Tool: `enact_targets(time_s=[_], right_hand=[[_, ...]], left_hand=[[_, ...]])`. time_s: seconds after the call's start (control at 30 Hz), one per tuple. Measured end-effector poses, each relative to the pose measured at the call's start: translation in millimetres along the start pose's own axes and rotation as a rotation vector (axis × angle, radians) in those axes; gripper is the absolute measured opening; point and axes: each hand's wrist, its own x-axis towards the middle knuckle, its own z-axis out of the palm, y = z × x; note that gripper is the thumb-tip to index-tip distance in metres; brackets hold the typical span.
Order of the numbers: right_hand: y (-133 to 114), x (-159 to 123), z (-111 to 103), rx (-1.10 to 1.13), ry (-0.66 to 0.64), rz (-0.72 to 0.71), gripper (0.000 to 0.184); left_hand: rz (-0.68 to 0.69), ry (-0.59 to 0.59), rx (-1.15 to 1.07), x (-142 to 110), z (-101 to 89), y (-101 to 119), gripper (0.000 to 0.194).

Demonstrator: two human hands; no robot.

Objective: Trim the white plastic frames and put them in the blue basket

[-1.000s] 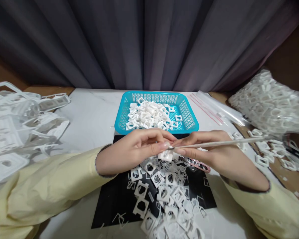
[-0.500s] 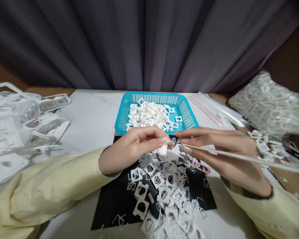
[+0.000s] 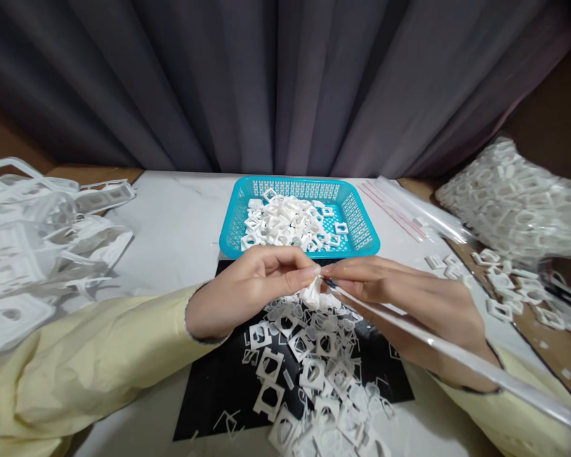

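My left hand [image 3: 261,282] pinches a small white plastic piece [image 3: 310,293] between thumb and fingers, above a black mat [image 3: 209,393]. My right hand [image 3: 409,304] is closed around a long, thin white stick-like tool [image 3: 438,346]. Its dark tip [image 3: 330,283] meets or nearly meets the white piece; the exact contact is hidden by my fingers. Beneath both hands lies a heap of square white plastic frames [image 3: 313,373] with round openings, mixed with thin offcuts. The pink-handled tool seen earlier is hidden behind my right hand.
A blue basket [image 3: 368,244] holding many white pieces stands behind the hands. White moulded frames [image 3: 14,254] pile up at left. At right are a full clear bag [image 3: 518,203], loose white pieces [image 3: 499,310] and a flat zip bag [image 3: 423,206]. A grey curtain [image 3: 247,82] hangs behind.
My right hand has shifted down and closer to the left hand. The white tool now slopes more steeply, its rear end lower. The pink loop has gone out of sight.
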Motion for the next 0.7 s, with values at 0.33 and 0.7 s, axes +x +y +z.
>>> enact_targets(time_s=[0.33, 0.7], right_hand=[[4.8, -8.3, 6.5, -0.052, 0.017, -0.095, 0.021], [1.7, -8.1, 6.8, -0.090, 0.033, -0.072, 0.020]], left_hand=[[-0.028, 0.008, -0.026, 0.8, 3.6, 0.5, 0.020], [-0.026, 0.043, 0.037, 0.2, 3.6, -0.1, 0.021]])
